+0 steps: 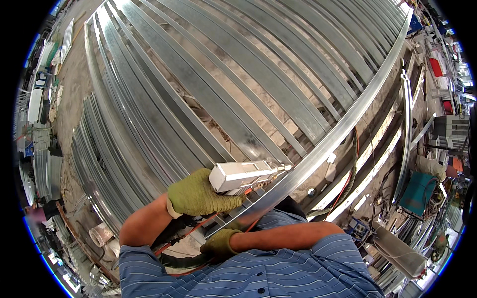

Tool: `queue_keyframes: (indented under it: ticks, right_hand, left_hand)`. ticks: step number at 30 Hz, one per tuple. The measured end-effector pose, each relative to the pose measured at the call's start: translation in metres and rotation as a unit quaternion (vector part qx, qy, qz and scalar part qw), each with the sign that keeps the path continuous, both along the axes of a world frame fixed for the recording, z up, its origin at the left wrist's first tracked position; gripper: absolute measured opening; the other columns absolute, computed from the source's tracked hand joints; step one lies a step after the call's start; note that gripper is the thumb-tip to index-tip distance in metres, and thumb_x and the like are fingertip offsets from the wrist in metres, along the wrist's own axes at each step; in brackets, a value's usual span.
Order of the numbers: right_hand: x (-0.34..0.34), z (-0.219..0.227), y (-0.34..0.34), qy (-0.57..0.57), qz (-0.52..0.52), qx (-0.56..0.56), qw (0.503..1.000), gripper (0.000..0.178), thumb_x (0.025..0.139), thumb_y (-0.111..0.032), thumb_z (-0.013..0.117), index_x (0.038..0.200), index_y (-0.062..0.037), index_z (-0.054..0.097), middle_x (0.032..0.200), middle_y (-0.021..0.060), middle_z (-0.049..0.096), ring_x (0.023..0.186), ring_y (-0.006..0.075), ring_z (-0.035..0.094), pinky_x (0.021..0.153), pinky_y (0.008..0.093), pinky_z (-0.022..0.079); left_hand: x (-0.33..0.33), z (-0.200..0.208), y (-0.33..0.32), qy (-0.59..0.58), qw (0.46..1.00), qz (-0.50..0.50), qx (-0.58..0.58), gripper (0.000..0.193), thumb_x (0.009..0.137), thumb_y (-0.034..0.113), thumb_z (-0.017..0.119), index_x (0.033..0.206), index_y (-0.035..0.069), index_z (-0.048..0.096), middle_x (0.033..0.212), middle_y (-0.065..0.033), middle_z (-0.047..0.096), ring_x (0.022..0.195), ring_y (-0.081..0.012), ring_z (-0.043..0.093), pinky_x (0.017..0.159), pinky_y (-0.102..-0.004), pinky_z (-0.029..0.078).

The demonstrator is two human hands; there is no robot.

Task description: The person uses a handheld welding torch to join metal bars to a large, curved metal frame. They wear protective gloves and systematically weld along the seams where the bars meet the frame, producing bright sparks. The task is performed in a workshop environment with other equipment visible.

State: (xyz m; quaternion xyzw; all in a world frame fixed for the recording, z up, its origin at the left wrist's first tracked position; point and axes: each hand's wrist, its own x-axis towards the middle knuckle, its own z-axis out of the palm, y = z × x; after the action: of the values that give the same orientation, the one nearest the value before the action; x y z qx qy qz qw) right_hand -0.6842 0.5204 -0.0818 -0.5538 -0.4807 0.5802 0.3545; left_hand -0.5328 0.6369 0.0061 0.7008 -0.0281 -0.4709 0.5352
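The pale boxy handheld tool lies just left of the long bright rail, its nozzle end toward that rail; it looks rigid and moderately weighty, with a smooth casing best held low, under its rear end. Your gloved left hand is closed around that part, farther from the rail than the nozzle. Nearer your body than the rail, your right hand meets a dark hose, though you can't tell whether it grips it.

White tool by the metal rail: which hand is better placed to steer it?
Probably the left hand: it grips the tool, whose tip points toward the rail. The right hand is lower in view, by the dark hose.
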Motion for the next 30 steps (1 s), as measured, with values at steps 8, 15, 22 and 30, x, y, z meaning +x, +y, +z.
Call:
queue_keyframes:
  ticks: [8,15,22,30]
  right_hand:
    - [-0.002,-0.003,0.001,0.003,-0.001,0.013,1.000,0.036,0.089,-0.039,0.076,0.112,-0.0117,0.074,0.096,0.0187,0.075,0.094,0.0427,0.075,0.082,0.0540,0.057]
    - [-0.004,-0.004,0.002,-0.004,0.000,0.014,1.000,0.038,0.088,-0.039,0.078,0.113,-0.0111,0.074,0.095,0.0188,0.076,0.094,0.0428,0.075,0.082,0.0540,0.057]
    - [0.000,0.001,0.002,-0.003,0.008,0.000,1.000,0.041,0.087,-0.040,0.080,0.115,-0.0117,0.073,0.097,0.0186,0.076,0.096,0.0428,0.075,0.084,0.0540,0.057]
    - [-0.003,-0.003,0.002,-0.002,0.004,0.008,1.000,0.041,0.087,-0.041,0.080,0.116,-0.0117,0.073,0.098,0.0192,0.076,0.097,0.0429,0.075,0.085,0.0537,0.057]
  left_hand:
    - [0.001,-0.003,-0.002,-0.068,0.997,-0.029,0.007,0.056,0.092,0.038,0.088,0.138,0.009,0.074,0.107,-0.0125,0.083,0.094,-0.0212,0.078,0.086,-0.0349,0.061]
    - [-0.001,-0.006,-0.003,-0.079,0.996,-0.034,0.002,0.057,0.092,0.038,0.088,0.139,0.009,0.073,0.106,-0.0128,0.082,0.093,-0.0215,0.078,0.084,-0.0347,0.061]
    - [0.005,0.003,-0.007,-0.055,0.997,-0.052,0.022,0.057,0.093,0.038,0.087,0.140,0.010,0.072,0.107,-0.0120,0.082,0.094,-0.0219,0.078,0.085,-0.0356,0.061]
    - [0.005,0.008,-0.006,-0.030,0.998,-0.047,0.018,0.060,0.092,0.041,0.087,0.140,0.008,0.072,0.113,-0.0138,0.082,0.102,-0.0258,0.078,0.091,-0.0353,0.061]
